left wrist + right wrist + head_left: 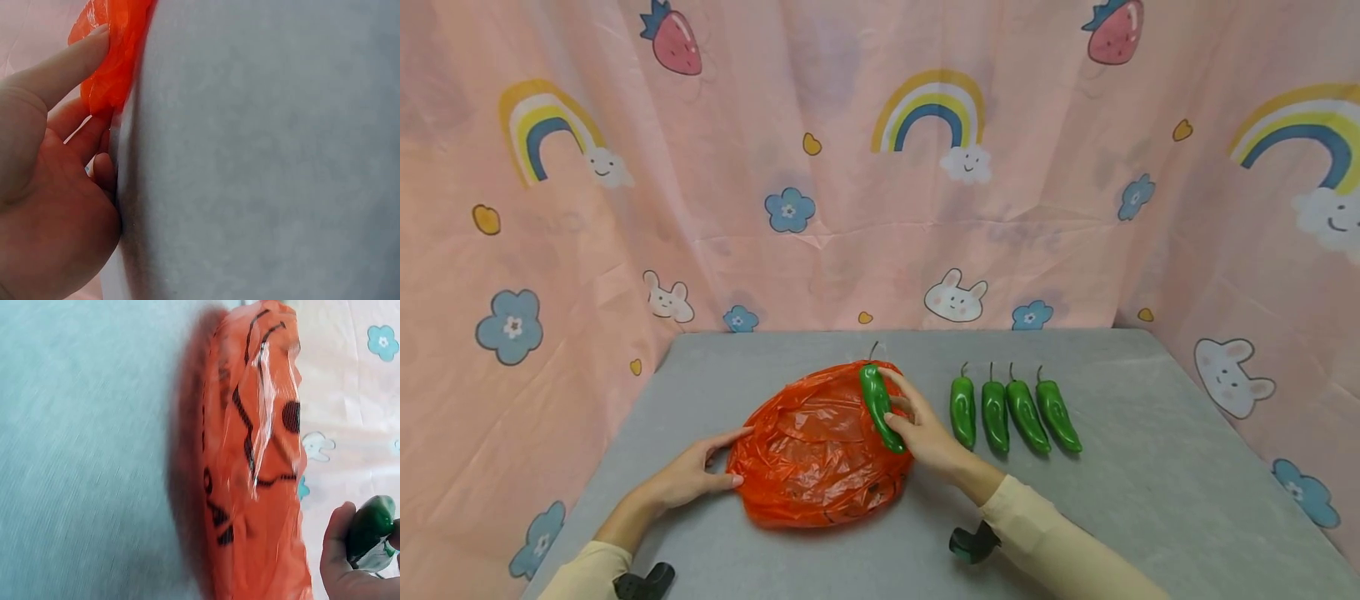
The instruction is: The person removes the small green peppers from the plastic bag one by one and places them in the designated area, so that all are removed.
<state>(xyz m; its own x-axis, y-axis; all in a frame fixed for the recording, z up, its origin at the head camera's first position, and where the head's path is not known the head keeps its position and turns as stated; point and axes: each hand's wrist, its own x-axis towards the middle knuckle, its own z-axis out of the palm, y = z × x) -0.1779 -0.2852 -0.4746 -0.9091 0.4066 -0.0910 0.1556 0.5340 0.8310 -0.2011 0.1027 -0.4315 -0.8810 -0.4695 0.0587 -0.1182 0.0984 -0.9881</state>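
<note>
A glossy green chili pepper (874, 390) with a thin dark stem is pinched between the thumb and fingers of my right hand (931, 435), over the right part of an orange-red plastic bag (808, 446). In the right wrist view the pepper's rounded end (373, 522) shows between the fingertips, beside the bag's side (275, 444) with its black print. My left hand (681, 473) is at the bag's left edge, thumb and index finger spread apart and touching the plastic. In the left wrist view the thumb (75, 59) lies against the crumpled bag (122, 62).
Several more green chili peppers (995, 417) lie in a row on the grey table (1150, 483), right of the bag, stems toward the back. A pink printed curtain (850, 267) encloses the back and sides. Dark wrist devices (973, 543) are at both sleeves.
</note>
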